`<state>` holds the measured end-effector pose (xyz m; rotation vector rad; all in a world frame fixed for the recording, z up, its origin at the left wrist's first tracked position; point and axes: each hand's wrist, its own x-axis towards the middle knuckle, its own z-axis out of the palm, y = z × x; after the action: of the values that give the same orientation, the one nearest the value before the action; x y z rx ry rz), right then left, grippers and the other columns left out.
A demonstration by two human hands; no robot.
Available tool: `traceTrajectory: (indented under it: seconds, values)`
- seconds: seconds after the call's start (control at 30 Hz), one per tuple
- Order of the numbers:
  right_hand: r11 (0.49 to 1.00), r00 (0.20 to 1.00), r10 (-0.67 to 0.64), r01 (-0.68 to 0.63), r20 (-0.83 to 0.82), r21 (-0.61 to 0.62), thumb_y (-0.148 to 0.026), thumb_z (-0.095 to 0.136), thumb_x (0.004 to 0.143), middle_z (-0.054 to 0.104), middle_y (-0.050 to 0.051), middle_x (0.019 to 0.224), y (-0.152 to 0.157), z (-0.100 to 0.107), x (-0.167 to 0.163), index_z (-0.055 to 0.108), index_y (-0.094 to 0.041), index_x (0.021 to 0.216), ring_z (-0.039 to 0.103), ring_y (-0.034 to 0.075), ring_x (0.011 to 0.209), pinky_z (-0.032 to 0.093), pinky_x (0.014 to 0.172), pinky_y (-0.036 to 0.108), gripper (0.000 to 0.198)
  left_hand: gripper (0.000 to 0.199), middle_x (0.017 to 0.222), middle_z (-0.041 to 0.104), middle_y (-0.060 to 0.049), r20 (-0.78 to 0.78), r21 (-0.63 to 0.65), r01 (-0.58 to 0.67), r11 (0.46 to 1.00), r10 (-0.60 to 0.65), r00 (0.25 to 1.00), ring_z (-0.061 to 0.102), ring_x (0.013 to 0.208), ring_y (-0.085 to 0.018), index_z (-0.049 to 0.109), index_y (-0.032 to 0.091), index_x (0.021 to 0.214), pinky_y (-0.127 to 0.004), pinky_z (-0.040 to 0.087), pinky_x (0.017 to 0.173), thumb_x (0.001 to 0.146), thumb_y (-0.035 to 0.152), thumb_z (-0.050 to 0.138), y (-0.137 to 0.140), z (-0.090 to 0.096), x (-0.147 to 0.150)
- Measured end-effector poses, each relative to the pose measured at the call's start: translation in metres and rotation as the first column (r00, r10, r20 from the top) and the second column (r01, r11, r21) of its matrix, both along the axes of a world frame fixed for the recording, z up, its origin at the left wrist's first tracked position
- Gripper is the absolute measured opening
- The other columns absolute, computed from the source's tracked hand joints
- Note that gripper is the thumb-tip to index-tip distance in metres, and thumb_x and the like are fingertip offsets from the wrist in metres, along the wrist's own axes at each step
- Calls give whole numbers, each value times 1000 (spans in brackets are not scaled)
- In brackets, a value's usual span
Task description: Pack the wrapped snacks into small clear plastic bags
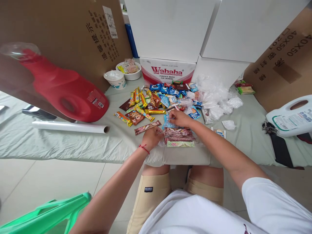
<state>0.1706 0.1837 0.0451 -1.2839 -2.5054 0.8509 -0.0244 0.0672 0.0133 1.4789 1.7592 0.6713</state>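
Note:
My left hand [153,137], with a red cord at the wrist, is closed on the edge of a clear plastic bag [161,143]. Brown wafer bars [179,132] and a pale green bar [180,144] lie stacked at the bag, in front of me. A single brown wafer bar [147,127] lies just beyond my left fingers. My right hand [180,118] hangs over the stack's far side, its fingers bent together by a light blue packet [167,122]. What those fingers grip, if anything, is hidden.
Behind my hands spreads a pile of wrapped snacks [156,100], with crumpled clear bags [214,97] to its right. A red jug [70,91] and a plastic film roll [70,126] lie left. A white bottle [292,115] lies right. A Wahaha carton [168,71] stands behind.

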Motion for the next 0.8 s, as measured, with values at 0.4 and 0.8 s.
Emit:
traceTrajectory:
  seconds: [0.4,0.8]
  values:
    - [979,980,-193,195,37,-52,-32,67,92,59,-2,68,-20,8,-25,69,-15,81,47,13,65,28,62,25,20,67,117,73,-10,-59,98,-86,991,92,994,69,105,-28,57,18,127,-35,50,86,69,40,83,-10,10,11]
    - [976,993,102,-88,-59,199,-16,53,100,67,7,104,-127,0,-17,69,-18,114,60,19,93,43,82,29,22,15,57,63,-5,-37,-21,-7,1000,6,999,69,72,-27,56,22,53,-33,46,68,65,21,65,6,7,-2]
